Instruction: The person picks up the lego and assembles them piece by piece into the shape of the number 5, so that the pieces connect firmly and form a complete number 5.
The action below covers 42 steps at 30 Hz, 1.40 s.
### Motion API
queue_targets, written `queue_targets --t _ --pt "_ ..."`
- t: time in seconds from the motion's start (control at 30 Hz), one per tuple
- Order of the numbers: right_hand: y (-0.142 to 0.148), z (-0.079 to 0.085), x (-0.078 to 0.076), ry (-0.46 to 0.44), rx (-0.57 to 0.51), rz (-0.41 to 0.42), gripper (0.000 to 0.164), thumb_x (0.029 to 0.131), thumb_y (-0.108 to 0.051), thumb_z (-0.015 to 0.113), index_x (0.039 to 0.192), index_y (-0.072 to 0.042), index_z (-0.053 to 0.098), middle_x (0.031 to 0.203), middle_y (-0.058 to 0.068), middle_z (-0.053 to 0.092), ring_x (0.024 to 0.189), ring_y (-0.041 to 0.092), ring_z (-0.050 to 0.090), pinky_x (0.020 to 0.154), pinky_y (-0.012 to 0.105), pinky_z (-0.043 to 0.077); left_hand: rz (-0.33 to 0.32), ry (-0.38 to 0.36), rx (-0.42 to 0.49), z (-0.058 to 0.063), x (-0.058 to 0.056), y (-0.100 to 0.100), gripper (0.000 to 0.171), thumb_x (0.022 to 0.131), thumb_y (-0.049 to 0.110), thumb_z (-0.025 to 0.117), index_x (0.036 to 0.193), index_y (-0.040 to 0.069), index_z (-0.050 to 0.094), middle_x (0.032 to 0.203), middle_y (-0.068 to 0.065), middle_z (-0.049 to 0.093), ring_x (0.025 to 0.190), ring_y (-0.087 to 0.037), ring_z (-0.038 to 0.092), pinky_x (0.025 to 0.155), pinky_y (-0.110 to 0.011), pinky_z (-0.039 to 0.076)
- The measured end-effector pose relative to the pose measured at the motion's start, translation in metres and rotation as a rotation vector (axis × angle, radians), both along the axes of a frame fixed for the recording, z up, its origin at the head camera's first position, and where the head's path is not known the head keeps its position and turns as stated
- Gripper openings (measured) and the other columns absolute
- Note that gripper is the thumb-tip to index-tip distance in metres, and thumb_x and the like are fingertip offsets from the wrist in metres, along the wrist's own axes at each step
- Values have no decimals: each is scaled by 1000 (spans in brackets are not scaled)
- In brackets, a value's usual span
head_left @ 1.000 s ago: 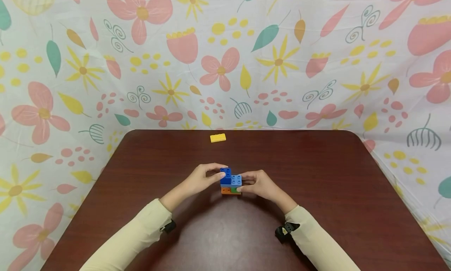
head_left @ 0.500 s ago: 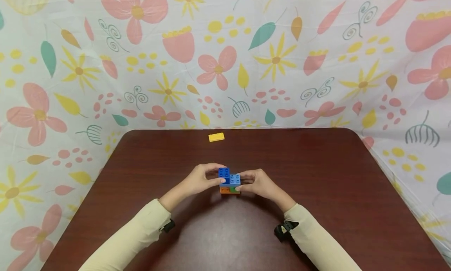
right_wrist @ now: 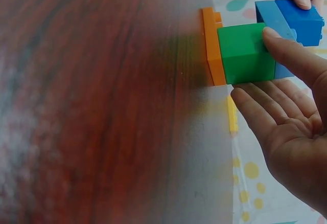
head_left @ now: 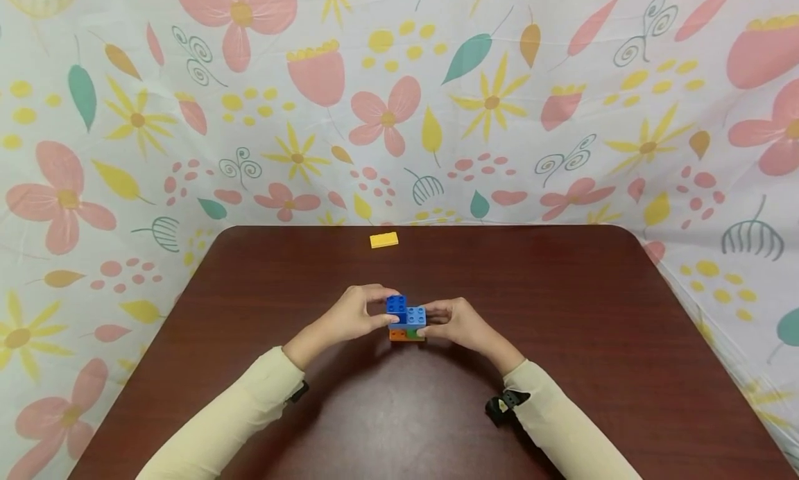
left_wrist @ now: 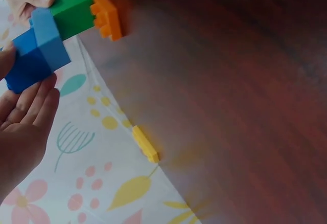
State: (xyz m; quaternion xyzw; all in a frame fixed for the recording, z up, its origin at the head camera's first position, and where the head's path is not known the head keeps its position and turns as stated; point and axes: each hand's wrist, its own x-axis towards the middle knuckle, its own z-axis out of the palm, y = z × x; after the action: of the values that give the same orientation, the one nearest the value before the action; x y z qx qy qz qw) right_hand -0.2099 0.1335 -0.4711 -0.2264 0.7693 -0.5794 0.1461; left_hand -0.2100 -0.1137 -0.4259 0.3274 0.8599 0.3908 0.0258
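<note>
A small stack of building bricks stands between both hands in the middle of the table. Its base is a thin orange brick (right_wrist: 213,50). On one half of that sits a green block (right_wrist: 246,52), topped by a flat light blue brick (head_left: 416,315). A dark blue block (head_left: 396,304) sits on the left end of the light blue one. My left hand (head_left: 356,317) pinches the dark blue block between thumb and fingers. With its thumb on the near face and fingers behind, my right hand (head_left: 465,325) holds the green block.
A flat yellow brick (head_left: 383,240) lies near the far edge of the dark brown table (head_left: 530,272). Behind the table hangs a white cloth (head_left: 349,140) printed with flowers and leaves.
My left thumb has slid a little lower on the dark blue block's near face. The right hand keeps its hold, and the stack stays in place; the head view shifts slightly.
</note>
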Motion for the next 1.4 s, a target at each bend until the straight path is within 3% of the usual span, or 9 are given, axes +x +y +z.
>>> queue_targets --t 0.17,0.37,0.6,0.87,0.97,1.03,1.1,1.17,1.4 --pt "1 0 0 4 4 -4 40 81 -5 77 117 8 65 111 21 67 105 31 65 83 31 55 -4 -41 -28 4 -1 1 40 84 20 76 119 4 65 104 -5 68 100 -21 64 89 -44 52" --pt "3 -4 -1 2 -9 -1 39 81 -5 77 116 8 65 110 21 67 104 31 65 81 31 56 -23 -89 21 -1 -2 -1 40 85 20 75 121 5 63 111 -7 67 106 -25 63 92 -45 51" --pt "2 0 2 -18 -1 -7 38 82 -3 75 117 8 64 110 21 67 105 33 64 80 32 56 -58 -155 76 -4 -5 -2 41 87 21 73 124 8 61 112 -5 66 105 -20 63 88 -44 53" --pt "-2 24 13 -38 0 -1 35 82 3 72 115 13 63 109 26 66 104 40 63 80 33 56 -137 -220 136 -3 -16 -7 43 88 15 72 128 5 60 121 -9 64 112 -23 60 94 -43 50" --pt "-3 27 14 -37 -11 1 34 82 5 72 114 14 63 107 27 66 104 40 63 80 32 56 -162 -245 188 10 -17 -7 39 90 11 69 127 1 60 122 -15 64 113 -28 60 96 -46 48" --pt "-3 20 10 -32 -13 -3 35 81 5 73 113 14 63 106 27 67 103 40 64 80 32 56 -168 -280 236 19 -18 -7 36 91 7 66 125 -2 60 120 -19 64 113 -34 60 96 -45 49" --pt "-2 10 6 -27 -12 -9 36 80 4 74 114 13 63 106 26 67 103 39 64 80 32 56 -156 -306 270 28 -18 -8 33 92 3 64 123 -5 59 118 -22 64 111 -37 60 93 -44 51" --pt "-1 1 2 -26 -6 -18 38 80 2 75 114 12 64 106 24 68 103 36 65 80 32 56 -119 -322 291 27 -25 -10 31 93 3 62 123 -5 60 117 -21 64 110 -35 61 91 -38 52" --pt "1 -5 1 -26 -15 -24 40 80 -5 78 116 9 65 107 21 69 103 31 66 80 32 56 33 -315 325 -1 -64 -18 30 95 11 61 124 2 63 119 -19 64 110 -25 62 92 -34 52"
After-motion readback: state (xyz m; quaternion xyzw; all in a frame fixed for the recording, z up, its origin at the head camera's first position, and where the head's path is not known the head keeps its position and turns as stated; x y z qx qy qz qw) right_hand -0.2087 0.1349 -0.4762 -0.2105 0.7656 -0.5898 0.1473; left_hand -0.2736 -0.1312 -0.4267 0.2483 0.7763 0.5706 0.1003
